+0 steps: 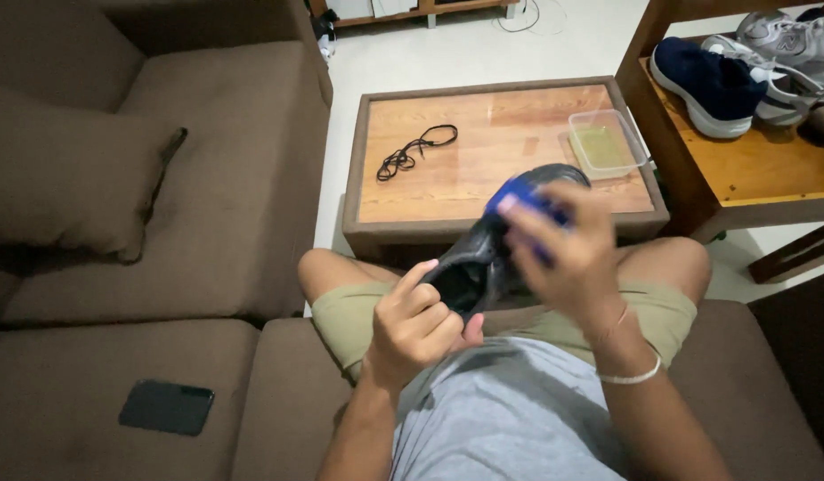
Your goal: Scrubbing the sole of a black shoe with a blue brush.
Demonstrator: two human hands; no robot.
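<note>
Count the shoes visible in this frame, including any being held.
3, possibly more. A black shoe is held over the lap by the left hand and right hand. A navy shoe and a grey shoe sit on the wooden shelf, cut off by the frame edge.

- The black shoe [483, 254], held up over the lap, blocks the near edge of the surface [412, 200].
- On the surface, bare wood lies between the black lace [416, 149] at left and the clear plastic tub [606, 142] at right.
- The sofa seat is free around the dark phone [167, 407].
- The shelf [750, 169] at right is crowded with sneakers [741, 71].
</note>
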